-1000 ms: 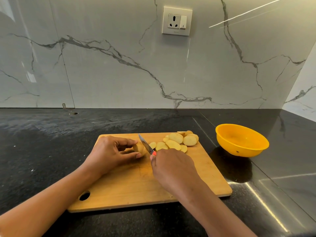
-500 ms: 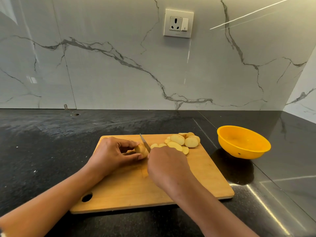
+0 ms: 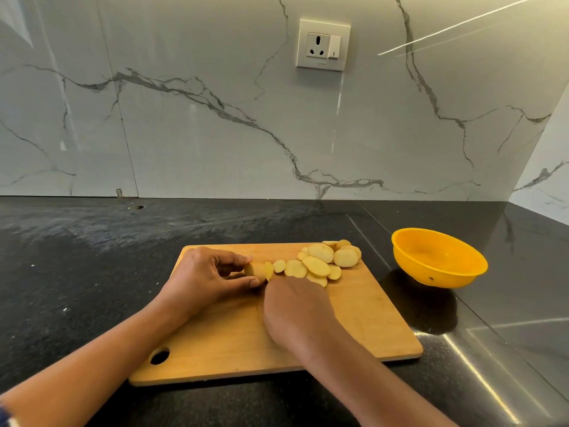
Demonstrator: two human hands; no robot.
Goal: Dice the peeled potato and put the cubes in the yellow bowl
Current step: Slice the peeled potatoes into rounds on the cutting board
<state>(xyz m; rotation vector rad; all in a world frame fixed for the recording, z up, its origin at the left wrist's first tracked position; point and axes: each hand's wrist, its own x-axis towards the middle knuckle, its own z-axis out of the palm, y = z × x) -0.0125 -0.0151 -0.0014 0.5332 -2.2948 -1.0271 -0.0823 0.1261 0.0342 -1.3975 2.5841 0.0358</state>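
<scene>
Centre frame, the peeled potato, a pale, smooth stub, sits on the board, pinched between the thumb and fingertips of the left hand. Just right of it, the right hand shows only its back, fingers tucked out of sight. Clamped on anything? Cannot tell. Thin round slices overlap toward the board's far right corner. The cutting board is light wood with rounded corners and a hole at lower left. Under it lies a speckled black countertop, glossy at right. Right of the board and apart from it stands the yellow bowl, round smooth plastic, its inside showing plain yellow. Behind is a grey-veined marble wall, with a white socket up top.
</scene>
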